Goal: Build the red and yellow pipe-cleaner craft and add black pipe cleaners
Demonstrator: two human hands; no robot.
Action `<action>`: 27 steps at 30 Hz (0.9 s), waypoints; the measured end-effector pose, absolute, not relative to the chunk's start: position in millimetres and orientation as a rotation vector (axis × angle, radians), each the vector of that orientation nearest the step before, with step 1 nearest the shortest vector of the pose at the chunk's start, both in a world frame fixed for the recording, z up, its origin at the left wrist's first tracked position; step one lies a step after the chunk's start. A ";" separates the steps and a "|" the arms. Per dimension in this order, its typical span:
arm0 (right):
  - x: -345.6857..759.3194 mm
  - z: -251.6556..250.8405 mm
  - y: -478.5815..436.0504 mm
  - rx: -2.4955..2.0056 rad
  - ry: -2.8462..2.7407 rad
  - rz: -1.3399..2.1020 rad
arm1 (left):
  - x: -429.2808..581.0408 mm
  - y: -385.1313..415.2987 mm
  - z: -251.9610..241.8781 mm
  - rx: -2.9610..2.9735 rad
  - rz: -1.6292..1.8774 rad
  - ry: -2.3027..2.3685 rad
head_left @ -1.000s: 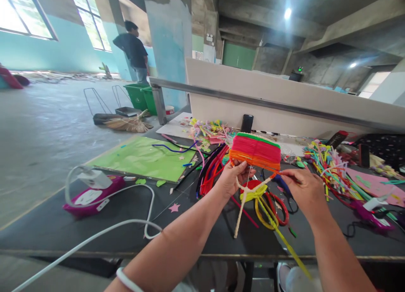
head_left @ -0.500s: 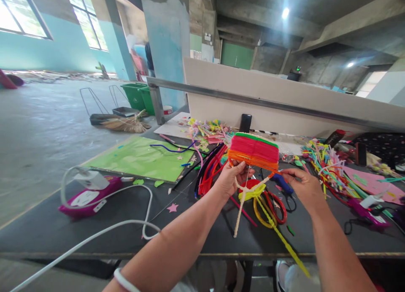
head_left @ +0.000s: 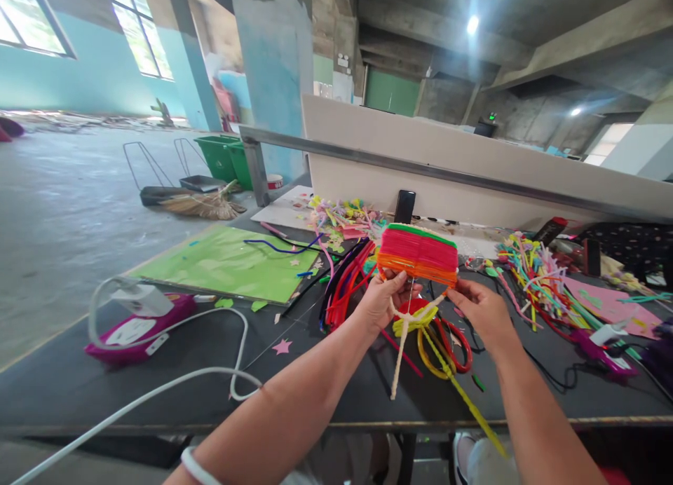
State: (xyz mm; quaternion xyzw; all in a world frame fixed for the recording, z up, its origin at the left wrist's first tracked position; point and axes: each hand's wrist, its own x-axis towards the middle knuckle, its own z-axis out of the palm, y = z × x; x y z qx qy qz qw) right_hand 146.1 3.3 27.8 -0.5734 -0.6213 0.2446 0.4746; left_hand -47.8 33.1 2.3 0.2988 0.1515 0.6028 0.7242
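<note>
A panel of pipe cleaners (head_left: 418,254), with green, pink-red and orange rows on a cream frame, is held up above the table. My left hand (head_left: 386,299) grips its lower left edge, thumb in front and fingers behind. At its lower right corner, my right hand (head_left: 481,310) pinches the orange pipe cleaner wrapped around the frame. Cream pipe-cleaner legs (head_left: 404,348) hang below in a Y shape. Under them lie a yellow pipe-cleaner bundle (head_left: 413,324) with a long yellow tail, and red scissors (head_left: 463,348).
Red and black pipe cleaners (head_left: 347,282) lie left of the panel, near a green sheet (head_left: 226,264). A purple power strip (head_left: 139,331) with a white cable is at the left. A phone (head_left: 404,206) stands behind; a colourful pile (head_left: 531,268) lies to the right.
My right hand has moved left, right up to the panel's lower right corner, and now covers the dark blue object behind it. My left hand keeps its grip. The view has shifted slightly.
</note>
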 end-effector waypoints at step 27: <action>154.1 29.8 4.5 -0.997 -1.176 1.372 | -47.2 28.4 -0.4 0.682 1.248 0.310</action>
